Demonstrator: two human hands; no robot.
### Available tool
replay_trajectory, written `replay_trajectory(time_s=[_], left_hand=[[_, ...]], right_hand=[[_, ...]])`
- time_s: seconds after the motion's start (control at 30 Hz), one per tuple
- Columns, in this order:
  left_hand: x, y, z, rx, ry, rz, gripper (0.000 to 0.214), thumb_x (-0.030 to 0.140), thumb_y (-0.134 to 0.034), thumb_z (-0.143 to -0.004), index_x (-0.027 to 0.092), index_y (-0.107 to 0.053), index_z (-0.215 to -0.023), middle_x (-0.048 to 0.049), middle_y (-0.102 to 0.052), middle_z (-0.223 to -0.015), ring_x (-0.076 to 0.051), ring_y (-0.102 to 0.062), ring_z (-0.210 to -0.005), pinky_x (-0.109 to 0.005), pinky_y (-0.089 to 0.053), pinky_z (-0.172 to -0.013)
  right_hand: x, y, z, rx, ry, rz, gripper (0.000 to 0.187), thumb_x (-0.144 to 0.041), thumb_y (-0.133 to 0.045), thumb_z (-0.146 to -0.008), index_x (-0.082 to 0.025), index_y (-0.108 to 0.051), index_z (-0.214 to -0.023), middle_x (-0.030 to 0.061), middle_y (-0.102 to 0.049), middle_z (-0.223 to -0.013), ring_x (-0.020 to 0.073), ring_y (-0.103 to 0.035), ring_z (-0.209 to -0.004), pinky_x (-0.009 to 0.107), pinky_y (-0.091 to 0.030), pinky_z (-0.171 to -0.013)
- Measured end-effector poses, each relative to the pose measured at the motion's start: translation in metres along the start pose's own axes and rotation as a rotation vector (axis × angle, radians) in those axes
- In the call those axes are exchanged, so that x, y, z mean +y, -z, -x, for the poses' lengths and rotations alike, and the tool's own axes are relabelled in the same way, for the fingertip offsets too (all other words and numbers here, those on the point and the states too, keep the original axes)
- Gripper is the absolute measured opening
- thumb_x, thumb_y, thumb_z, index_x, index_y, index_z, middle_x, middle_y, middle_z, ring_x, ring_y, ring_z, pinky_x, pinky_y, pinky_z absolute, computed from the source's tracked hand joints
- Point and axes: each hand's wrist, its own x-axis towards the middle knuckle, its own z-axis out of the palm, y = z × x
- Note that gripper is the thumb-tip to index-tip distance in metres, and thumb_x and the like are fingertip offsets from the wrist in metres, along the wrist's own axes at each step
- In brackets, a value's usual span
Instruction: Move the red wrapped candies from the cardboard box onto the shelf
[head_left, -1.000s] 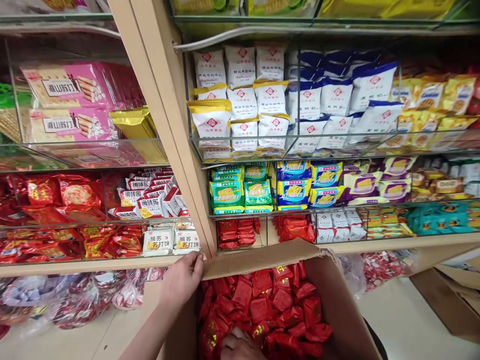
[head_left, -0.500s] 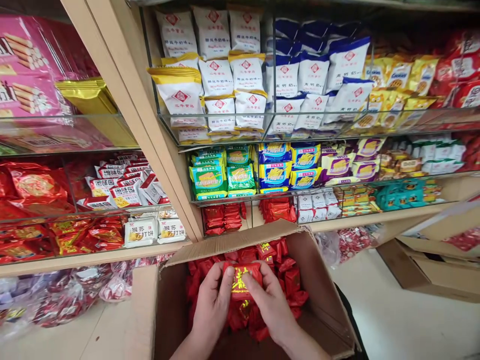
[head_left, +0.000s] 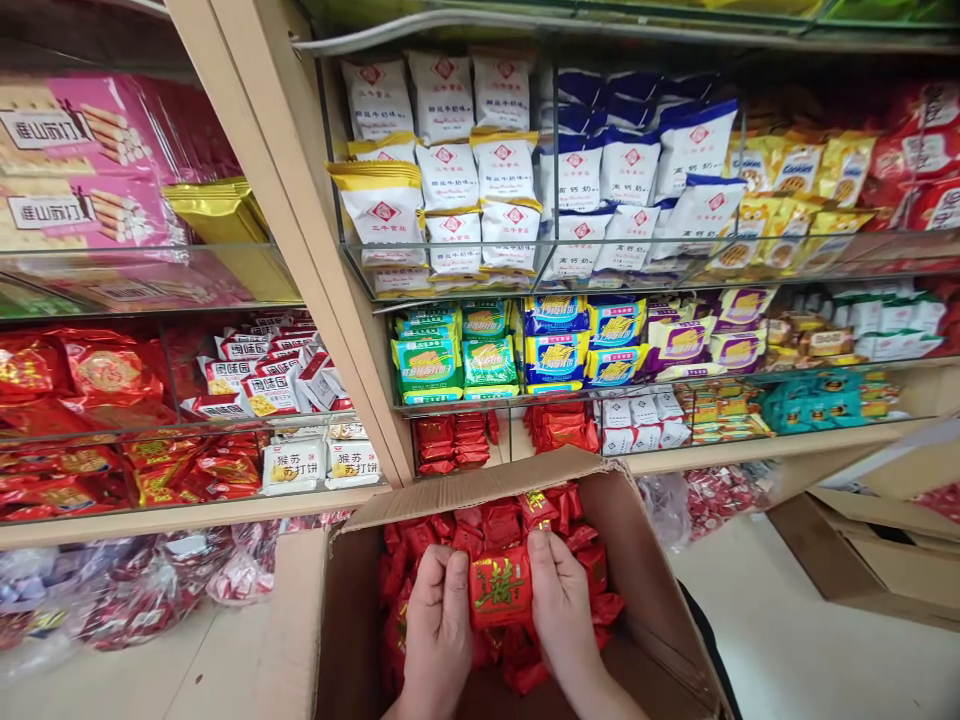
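Several shelves [head_left: 307, 240] of wrapped snacks [head_left: 451, 178] are standing beyond an open cardboard box [head_left: 645, 570], which is holding a loose pile of red packets [head_left: 499, 525]. Over that pile, the left hand [head_left: 437, 620] and the right hand [head_left: 559, 600] are pinching opposite ends of one red packet [head_left: 499, 590], fingers curling in, thumbs pressing, its printed characters showing between them.
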Motion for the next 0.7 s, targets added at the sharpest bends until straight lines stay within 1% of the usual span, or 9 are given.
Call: replay_trajectory(time_s=[0.13, 0.2, 0.27, 0.33, 0.4, 0.47, 0.57, 0.63, 0.7], left_hand=[[-0.003, 0.003, -0.001, 0.039, -0.051, -0.053, 0.029, 0.044, -0.041, -0.077, 0.02, -0.04, -0.061, 0.0041, -0.036, -0.055, -0.008, -0.033, -0.049, -0.019, -0.033, -0.045], [-0.006, 0.004, -0.002, 0.051, -0.059, -0.08, 0.028, 0.042, -0.04, -0.078, 0.02, -0.04, -0.061, 0.0039, -0.037, -0.055, -0.008, -0.033, -0.049, -0.019, -0.033, -0.045], [-0.008, 0.009, -0.003, 0.052, -0.085, -0.135, 0.027, 0.041, -0.04, -0.079, 0.02, -0.04, -0.062, 0.0038, -0.038, -0.055, -0.008, -0.035, -0.05, -0.019, -0.034, -0.046], [-0.01, 0.017, -0.004, 0.038, -0.135, -0.214, 0.025, 0.039, -0.038, -0.08, 0.02, -0.041, -0.063, 0.0038, -0.04, -0.055, -0.009, -0.037, -0.05, -0.019, -0.034, -0.046], [-0.007, 0.029, -0.007, -0.027, -0.206, -0.318, 0.024, 0.036, -0.035, -0.082, 0.021, -0.042, -0.064, 0.0037, -0.041, -0.054, -0.009, -0.039, -0.048, -0.019, -0.035, -0.046], [0.002, 0.045, -0.017, -0.133, -0.314, -0.464, 0.022, 0.034, -0.034, -0.082, 0.021, -0.045, -0.068, 0.0023, -0.046, -0.057, -0.01, -0.043, -0.051, -0.02, -0.037, -0.05], [0.023, 0.072, -0.048, -0.187, -0.451, -0.759, 0.02, 0.032, -0.034, -0.082, 0.021, -0.05, -0.079, -0.0029, -0.055, -0.072, -0.014, -0.051, -0.068, -0.025, -0.04, -0.065], [0.034, 0.086, -0.075, -0.121, -0.447, -0.961, 0.023, 0.034, -0.033, -0.082, 0.02, -0.051, -0.08, -0.0052, -0.056, -0.076, -0.017, -0.051, -0.075, -0.028, -0.038, -0.072], [0.038, 0.094, -0.098, -0.109, -0.371, -1.087, 0.029, 0.036, -0.027, -0.083, 0.02, -0.051, -0.079, -0.0054, -0.057, -0.077, -0.018, -0.052, -0.077, -0.029, -0.037, -0.072]], right_hand=[[-0.001, -0.001, 0.002, 0.04, 0.019, 0.031, 0.036, -0.049, -0.039, -0.079, -0.021, -0.033, -0.058, -0.0043, -0.032, -0.054, 0.0099, -0.034, -0.051, 0.021, -0.032, -0.047], [-0.001, -0.002, 0.003, 0.007, 0.02, 0.019, 0.034, -0.048, -0.038, -0.079, -0.021, -0.035, -0.06, -0.004, -0.034, -0.055, 0.0103, -0.036, -0.051, 0.021, -0.033, -0.047], [-0.002, -0.001, 0.006, -0.118, 0.045, 0.017, 0.028, -0.047, -0.043, -0.077, -0.02, -0.041, -0.069, -0.0037, -0.04, -0.058, 0.0103, -0.04, -0.053, 0.021, -0.037, -0.05], [-0.008, 0.0, 0.011, -0.302, 0.048, 0.038, 0.028, -0.045, -0.052, -0.072, -0.02, -0.046, -0.085, -0.0022, -0.049, -0.067, 0.011, -0.047, -0.059, 0.021, -0.041, -0.055], [-0.019, 0.004, 0.013, -0.475, 0.019, 0.11, 0.037, -0.041, -0.057, -0.069, -0.02, -0.048, -0.098, 0.0006, -0.056, -0.078, 0.0133, -0.053, -0.067, 0.024, -0.044, -0.061], [-0.036, 0.008, 0.008, -0.567, 0.039, 0.249, 0.034, -0.037, -0.058, -0.069, -0.019, -0.052, -0.097, 0.0024, -0.06, -0.083, 0.0156, -0.056, -0.073, 0.025, -0.045, -0.066], [-0.063, 0.013, -0.018, -0.506, 0.218, 0.481, 0.025, -0.032, -0.055, -0.072, -0.021, -0.056, -0.095, 0.0028, -0.062, -0.089, 0.0172, -0.056, -0.081, 0.028, -0.043, -0.073], [-0.073, 0.01, -0.045, -0.396, 0.37, 0.616, 0.023, -0.029, -0.052, -0.074, -0.022, -0.055, -0.096, 0.0028, -0.061, -0.093, 0.0176, -0.055, -0.086, 0.029, -0.041, -0.077], [-0.072, 0.0, -0.077, -0.372, 0.423, 0.737, 0.023, -0.026, -0.052, -0.072, -0.022, -0.056, -0.094, 0.0026, -0.061, -0.093, 0.0176, -0.055, -0.086, 0.029, -0.041, -0.077]])
